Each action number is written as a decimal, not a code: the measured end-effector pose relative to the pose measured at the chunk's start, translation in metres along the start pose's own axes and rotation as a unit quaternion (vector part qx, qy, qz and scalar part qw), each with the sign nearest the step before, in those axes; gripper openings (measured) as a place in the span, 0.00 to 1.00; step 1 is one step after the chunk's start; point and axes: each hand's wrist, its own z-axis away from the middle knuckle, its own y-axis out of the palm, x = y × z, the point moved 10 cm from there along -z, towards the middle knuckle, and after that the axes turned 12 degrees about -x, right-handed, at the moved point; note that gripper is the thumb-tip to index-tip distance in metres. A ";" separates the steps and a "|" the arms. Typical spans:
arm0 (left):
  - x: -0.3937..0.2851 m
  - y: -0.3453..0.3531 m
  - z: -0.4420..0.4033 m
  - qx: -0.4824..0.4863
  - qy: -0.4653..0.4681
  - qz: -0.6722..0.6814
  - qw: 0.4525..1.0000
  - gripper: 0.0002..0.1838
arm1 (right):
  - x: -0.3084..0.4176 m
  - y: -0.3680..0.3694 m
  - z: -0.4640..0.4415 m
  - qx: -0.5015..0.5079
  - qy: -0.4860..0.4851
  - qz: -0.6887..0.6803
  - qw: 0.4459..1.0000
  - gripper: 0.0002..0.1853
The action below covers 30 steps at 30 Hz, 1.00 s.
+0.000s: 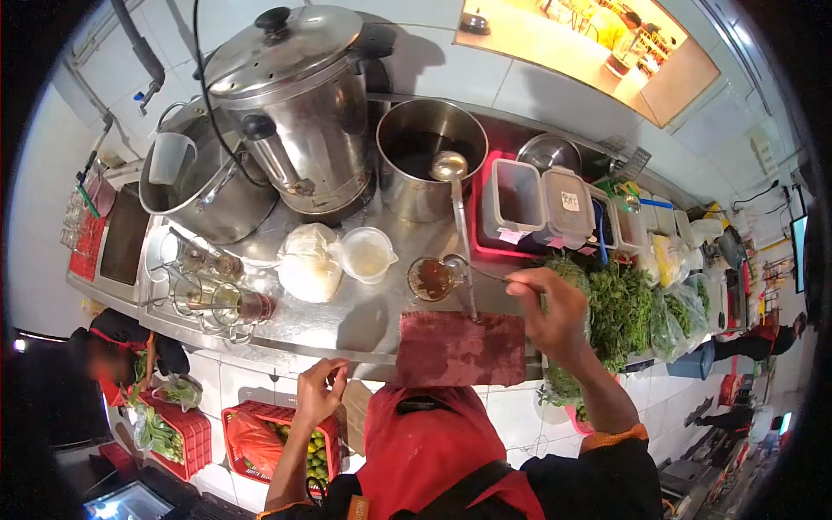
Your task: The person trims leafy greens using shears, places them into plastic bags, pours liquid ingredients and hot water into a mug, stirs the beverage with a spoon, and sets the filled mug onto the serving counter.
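Observation:
My right hand (551, 312) pinches the handle of a small metal spoon (483, 270). The spoon's bowl end is at the right rim of a small glass (427, 282) with dark brown contents. Beside the glass lies a long ladle (462, 225), its bowl at the rim of a steel pot (400, 195) of dark liquid. A dark red cloth (461, 348) hangs over the counter's front edge. My left hand (319, 392) is in front of that edge, fingers loosely bent and apart, with nothing visible in it. A white plastic jug (366, 255) and a filled plastic bag (310, 263) stand left of the glass.
A large steel urn (303, 113) and a wide pot (208, 195) with a white jug stand at the back left. Glass mugs (227, 303) are front left. Plastic containers (568, 208) and leafy greens (620, 308) line the right. Below sits a red crate (282, 442) of green fruit.

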 end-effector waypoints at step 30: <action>0.056 -0.033 0.016 -0.022 -0.080 0.041 0.996 0.08 | -0.033 0.021 0.046 -0.004 0.156 -0.107 0.982 0.07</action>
